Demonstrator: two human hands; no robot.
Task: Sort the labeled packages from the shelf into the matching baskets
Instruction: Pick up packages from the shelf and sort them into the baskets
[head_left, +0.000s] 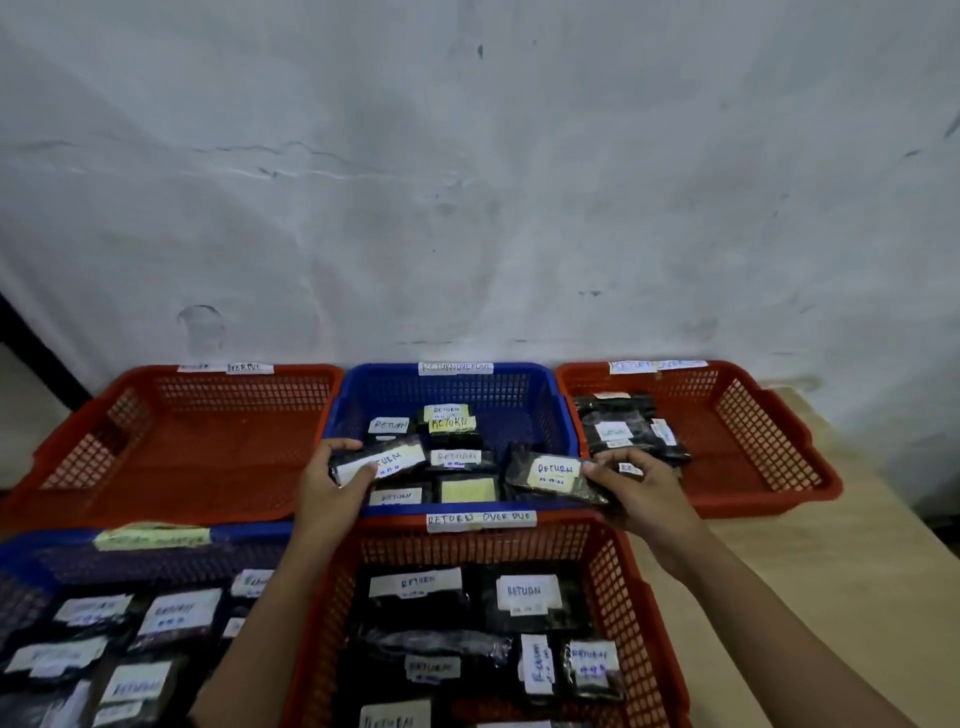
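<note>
- The left hand (332, 480) grips a dark plastic package (382, 460) at its near end, thumb lying on the white "RETURN" label, fingers curled over the far edge; it sits at the front left of the blue basket (558, 410) in the middle of the frame.
- The right hand (636, 493) pinches a second package (553, 475) by its right end, over the front right corner of the same basket; its label is yellowish and also reads "RETURN".
- Both packages look light, thin and soft, probably crinkly film that could slip; holding by a short end with the thumb on the paper label seems the surest grip.
- More labelled packages lie loose in the blue basket, in the red basket (613, 582) at bottom centre, and in another blue basket (31, 556) at lower left.
- The red basket (171, 447) at middle left looks bare inside; the red basket (769, 441) at middle right holds a small pile.
- The baskets rest on a pale wooden surface (810, 582); a scuffed whitish wall (467, 182) fills the upper frame.
</note>
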